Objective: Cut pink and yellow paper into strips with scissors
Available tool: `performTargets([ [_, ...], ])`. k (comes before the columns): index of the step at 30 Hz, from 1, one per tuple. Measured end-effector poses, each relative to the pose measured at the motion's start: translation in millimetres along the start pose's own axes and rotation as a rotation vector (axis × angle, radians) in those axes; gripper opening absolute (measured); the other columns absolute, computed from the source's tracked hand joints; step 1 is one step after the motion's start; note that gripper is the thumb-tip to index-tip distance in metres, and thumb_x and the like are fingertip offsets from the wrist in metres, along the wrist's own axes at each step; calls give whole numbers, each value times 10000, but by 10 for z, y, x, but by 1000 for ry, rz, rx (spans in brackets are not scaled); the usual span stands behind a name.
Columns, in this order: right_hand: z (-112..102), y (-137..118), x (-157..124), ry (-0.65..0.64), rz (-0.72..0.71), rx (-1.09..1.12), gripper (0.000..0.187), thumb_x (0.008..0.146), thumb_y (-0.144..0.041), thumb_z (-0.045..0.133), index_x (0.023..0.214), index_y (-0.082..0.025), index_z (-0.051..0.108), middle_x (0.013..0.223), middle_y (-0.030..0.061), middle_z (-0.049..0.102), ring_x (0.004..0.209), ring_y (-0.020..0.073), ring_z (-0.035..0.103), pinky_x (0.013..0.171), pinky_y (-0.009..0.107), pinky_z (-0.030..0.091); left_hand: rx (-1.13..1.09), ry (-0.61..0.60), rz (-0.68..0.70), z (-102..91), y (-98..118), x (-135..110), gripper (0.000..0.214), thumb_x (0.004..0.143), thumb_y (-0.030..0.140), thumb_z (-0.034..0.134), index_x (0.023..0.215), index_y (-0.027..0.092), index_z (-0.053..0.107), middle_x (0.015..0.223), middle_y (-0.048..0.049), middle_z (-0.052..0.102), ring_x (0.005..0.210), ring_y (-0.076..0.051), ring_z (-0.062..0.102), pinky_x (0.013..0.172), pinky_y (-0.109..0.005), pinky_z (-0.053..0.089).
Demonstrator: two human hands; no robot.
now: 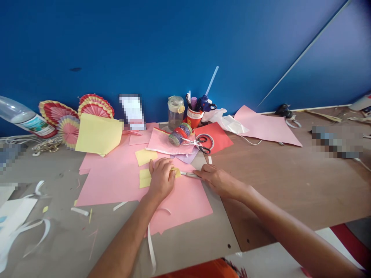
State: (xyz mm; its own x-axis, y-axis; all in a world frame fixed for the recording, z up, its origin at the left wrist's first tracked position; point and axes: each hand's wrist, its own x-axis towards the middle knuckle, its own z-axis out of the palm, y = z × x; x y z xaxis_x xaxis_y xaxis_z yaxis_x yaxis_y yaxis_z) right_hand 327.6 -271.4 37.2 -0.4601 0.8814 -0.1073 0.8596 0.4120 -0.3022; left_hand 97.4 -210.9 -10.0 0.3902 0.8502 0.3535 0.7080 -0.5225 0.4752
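My left hand [161,178] is closed over a small yellow piece of paper [177,172], which sticks out to the right of its fingers. My right hand [216,178] grips a utility knife [191,175] with a pale handle. The knife's metal blade points left and reaches the edge of the yellow piece. Both hands are over pink paper sheets [185,206] spread on the table. Beside my left hand lie two more yellow pieces, an upper one [145,157] and a lower one [145,178] partly hidden by that hand.
Behind the hands are scissors [204,143], a tape roll [213,143], a wrapped bundle [180,134], a clear bottle [176,112] and a red cup [194,117] of tools. Folded paper fans [95,105] and a yellow sheet [98,133] stand left. White strips [150,247] litter the table.
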Motion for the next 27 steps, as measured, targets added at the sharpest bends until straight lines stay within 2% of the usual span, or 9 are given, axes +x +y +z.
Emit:
performTargets([
  [10,125,-1,36,59,-69,-91,488,881,-49,382,1329,-177,527,889,82,550,778,185,514,730,296,424,-22,16,12,4,-2,-9,126,844,151,471,807,223,568,1151,-48,649,1176,-224,514,1121,-547,82],
  [18,244,-30,126,76,-119,-140,445,900,-95,407,1323,-168,524,955,112,571,835,202,541,759,321,426,-12,-1,17,-3,1,-8,115,842,163,481,820,225,575,1157,-45,649,1170,-222,523,1123,-551,76],
  [27,241,-5,155,75,-132,-97,405,949,-149,361,1315,-194,527,991,104,587,837,189,558,769,316,430,-2,-32,-5,18,-13,-6,141,846,141,479,881,233,580,1138,-47,658,1155,-222,528,1123,-553,89],
])
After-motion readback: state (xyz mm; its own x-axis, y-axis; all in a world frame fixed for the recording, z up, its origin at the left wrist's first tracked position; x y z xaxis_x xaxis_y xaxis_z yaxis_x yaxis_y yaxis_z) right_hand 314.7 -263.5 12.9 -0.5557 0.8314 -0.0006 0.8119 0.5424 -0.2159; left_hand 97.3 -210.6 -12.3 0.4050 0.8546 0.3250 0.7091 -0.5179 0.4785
